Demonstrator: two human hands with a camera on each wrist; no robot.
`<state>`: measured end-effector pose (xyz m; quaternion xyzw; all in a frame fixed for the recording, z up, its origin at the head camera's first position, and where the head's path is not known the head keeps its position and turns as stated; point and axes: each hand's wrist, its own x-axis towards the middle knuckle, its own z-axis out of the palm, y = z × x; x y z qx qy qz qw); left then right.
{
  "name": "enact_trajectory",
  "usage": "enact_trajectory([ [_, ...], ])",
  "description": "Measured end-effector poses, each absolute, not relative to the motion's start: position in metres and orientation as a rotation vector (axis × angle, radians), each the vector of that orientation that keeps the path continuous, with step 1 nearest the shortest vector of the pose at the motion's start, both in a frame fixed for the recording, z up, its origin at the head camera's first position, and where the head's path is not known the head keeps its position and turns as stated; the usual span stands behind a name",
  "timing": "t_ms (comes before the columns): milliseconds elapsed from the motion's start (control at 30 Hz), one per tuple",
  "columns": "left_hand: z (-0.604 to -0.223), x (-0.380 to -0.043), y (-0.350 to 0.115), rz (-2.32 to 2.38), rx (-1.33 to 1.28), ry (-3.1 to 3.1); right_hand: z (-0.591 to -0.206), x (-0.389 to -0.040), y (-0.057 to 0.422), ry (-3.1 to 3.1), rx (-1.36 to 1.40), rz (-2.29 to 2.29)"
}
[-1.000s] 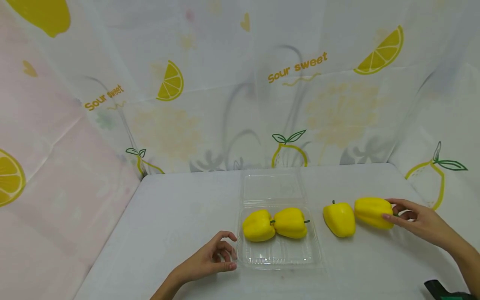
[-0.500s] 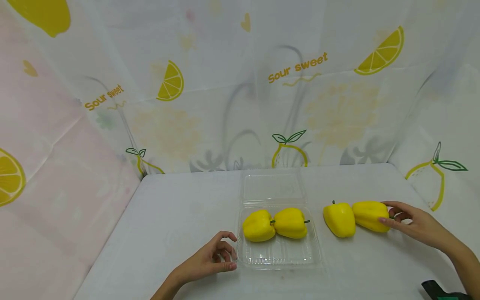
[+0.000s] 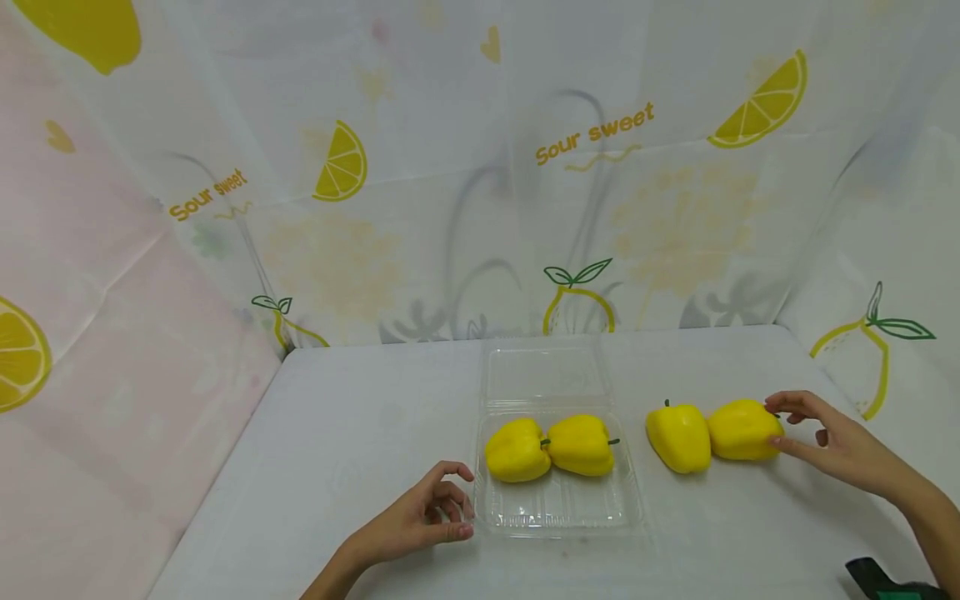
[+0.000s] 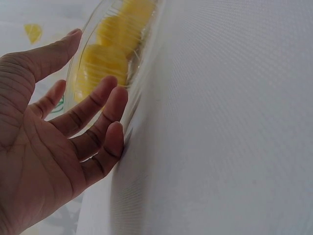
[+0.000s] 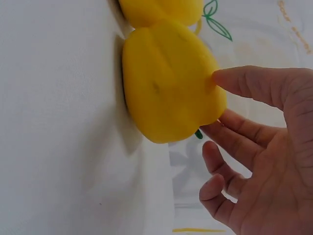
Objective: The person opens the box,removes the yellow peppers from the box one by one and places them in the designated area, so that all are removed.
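My right hand [image 3: 840, 437] holds the stem end of a yellow bell pepper [image 3: 742, 429] between thumb and fingers, as the right wrist view also shows. This pepper lies on the table against another yellow bell pepper [image 3: 678, 437], whose stem points up. Two more bell peppers, a left one [image 3: 516, 452] and a right one [image 3: 581, 446], lie side by side in a clear plastic clamshell box [image 3: 558, 521]. My left hand [image 3: 420, 512] rests at the box's left edge, fingers loosely bent and holding nothing; whether they touch the rim I cannot tell.
The box's clear lid [image 3: 547, 375] lies folded back on the white table [image 3: 360, 417]. A black object [image 3: 873, 575], partly cut off, sits at the lower right. Lemon-printed cloth [image 3: 450, 167] walls in the back and sides.
My right hand shifted the outer pepper left against its neighbour, then turned it slightly back. The fingers now sit more spread on it. The left hand and box have stayed still.
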<state>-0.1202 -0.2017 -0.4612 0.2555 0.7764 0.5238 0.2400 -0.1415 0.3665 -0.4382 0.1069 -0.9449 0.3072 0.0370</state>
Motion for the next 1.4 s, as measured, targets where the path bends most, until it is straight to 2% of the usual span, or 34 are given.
enact_trajectory([
  [267,-0.462,-0.12,-0.201,1.428,0.697,2.128,-0.435,-0.147,0.359,-2.954,0.239,0.893],
  [1033,-0.46,-0.119,-0.2,1.442,0.67,2.124,-0.443,-0.152,0.357,-2.654,0.567,0.875],
  [1400,-0.457,-0.116,-0.199,1.381,0.714,2.257,-0.44,-0.153,0.355,-2.654,0.548,0.863],
])
